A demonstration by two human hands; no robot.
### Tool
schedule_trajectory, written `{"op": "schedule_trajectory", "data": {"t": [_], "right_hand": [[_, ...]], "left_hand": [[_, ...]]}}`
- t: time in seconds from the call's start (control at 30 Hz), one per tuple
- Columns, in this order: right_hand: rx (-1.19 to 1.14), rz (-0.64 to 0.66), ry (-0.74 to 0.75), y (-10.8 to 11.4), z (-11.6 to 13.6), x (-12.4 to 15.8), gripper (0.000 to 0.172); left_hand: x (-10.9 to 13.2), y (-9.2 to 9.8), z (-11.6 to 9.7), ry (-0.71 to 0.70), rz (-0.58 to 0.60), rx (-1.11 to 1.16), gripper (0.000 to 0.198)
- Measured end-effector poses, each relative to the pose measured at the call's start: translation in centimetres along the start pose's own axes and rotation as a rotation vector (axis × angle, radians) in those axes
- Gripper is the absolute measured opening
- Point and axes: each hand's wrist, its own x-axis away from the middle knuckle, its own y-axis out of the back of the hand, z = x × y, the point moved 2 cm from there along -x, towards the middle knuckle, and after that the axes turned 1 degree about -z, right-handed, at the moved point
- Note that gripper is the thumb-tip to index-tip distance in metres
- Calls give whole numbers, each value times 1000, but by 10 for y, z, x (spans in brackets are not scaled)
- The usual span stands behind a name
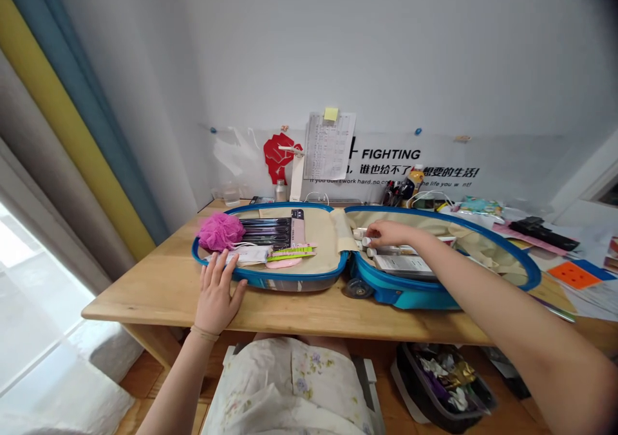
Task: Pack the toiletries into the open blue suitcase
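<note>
A blue suitcase (270, 285) lies open on the wooden table, its two halves side by side. My left hand (217, 287) rests with spread fingers on the near rim of the left half, by a white packet (248, 254). That half also holds a pink bath puff (221, 231), a pack of dark toothbrush-like sticks (265, 232), green strips (292, 252) and a pink oval item (284, 264). Over the right half, my right hand (386, 233) pinches a small white-capped bottle (367, 242). Beneath it lie other white-capped tubes (371, 252) and a grey-white box (403, 265).
The table (159, 287) stands against a wall. Behind the suitcase are a silver bottle (280, 191), a white lamp-like stand (297, 176) and an orange-capped drink bottle (414, 181). Papers and an orange card (573, 275) lie right. A full trash bin (441, 383) is below.
</note>
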Motion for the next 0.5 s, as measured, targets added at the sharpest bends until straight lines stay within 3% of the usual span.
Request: {"op": "schedule_trajectory", "data": {"t": [0.3, 0.5], "right_hand": [[78, 13, 21, -8, 3, -5, 33], [39, -38, -52, -4, 4, -1, 25]], "left_hand": [[0, 0, 0, -1, 6, 21, 57], [0, 0, 0, -15, -5, 6, 56]]}}
